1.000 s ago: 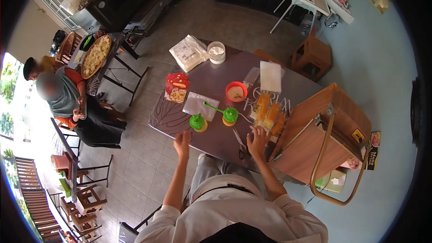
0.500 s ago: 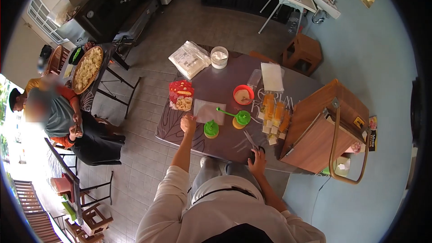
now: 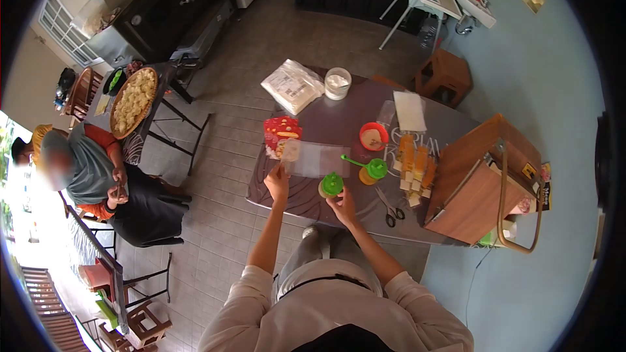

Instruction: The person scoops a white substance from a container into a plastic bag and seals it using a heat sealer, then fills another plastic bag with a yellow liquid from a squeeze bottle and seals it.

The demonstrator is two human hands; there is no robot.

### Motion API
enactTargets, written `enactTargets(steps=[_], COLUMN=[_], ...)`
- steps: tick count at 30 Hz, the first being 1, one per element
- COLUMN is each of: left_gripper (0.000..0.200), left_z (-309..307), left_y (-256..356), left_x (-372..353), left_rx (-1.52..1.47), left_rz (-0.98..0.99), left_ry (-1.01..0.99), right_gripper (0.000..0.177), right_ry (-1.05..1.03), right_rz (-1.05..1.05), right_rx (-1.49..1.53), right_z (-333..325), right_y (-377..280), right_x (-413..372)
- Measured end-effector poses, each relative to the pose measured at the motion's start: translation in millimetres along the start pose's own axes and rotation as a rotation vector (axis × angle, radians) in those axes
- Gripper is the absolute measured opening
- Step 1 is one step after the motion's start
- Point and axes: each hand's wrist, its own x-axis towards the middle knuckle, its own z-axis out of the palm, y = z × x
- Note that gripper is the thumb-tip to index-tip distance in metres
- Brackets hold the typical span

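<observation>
My left hand (image 3: 277, 181) pinches the near left corner of a clear plastic bag (image 3: 317, 159) that lies flat on the dark table (image 3: 293, 197). My right hand (image 3: 343, 207) grips the base of a small yellow bottle with a green cap (image 3: 330, 186) near the table's front edge. A second green-capped bottle (image 3: 376, 169) with a green spoon across it stands just right of the bag. Scissors (image 3: 391, 208) lie on the table to the right of my right hand.
A red snack pack (image 3: 282, 132), a red bowl (image 3: 373, 135), yellow packets (image 3: 415, 160), stacked white bags (image 3: 293, 85) and a white tub (image 3: 337, 82) sit on the table. A wooden box (image 3: 486, 182) stands at right. A seated person (image 3: 88, 166) is at left.
My right hand left the scissors and moved left to the green-capped bottle. My left hand took hold of the plastic bag's corner. The view shifted slightly.
</observation>
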Motion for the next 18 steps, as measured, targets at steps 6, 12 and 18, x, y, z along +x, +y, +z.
enactTargets(steps=[6, 12, 18], left_gripper=[0.026, 0.026, 0.025], left_z=[-68, -137, -142], left_y=[15, 63, 87], left_x=[3, 0, -19], left_rx=[-0.446, -0.606, -0.59], left_rz=[-0.197, -0.201, -0.284], left_ry=[0.13, 0.06, -0.467], right_gripper=[0.061, 0.061, 0.056], right_ry=[0.096, -0.165, -0.187], right_rz=[-0.101, 0.185, 0.237], right_rx=[0.001, 0.399, 0.879], right_z=[71, 55, -20], right_y=[11, -57, -109], right_x=[33, 11, -27])
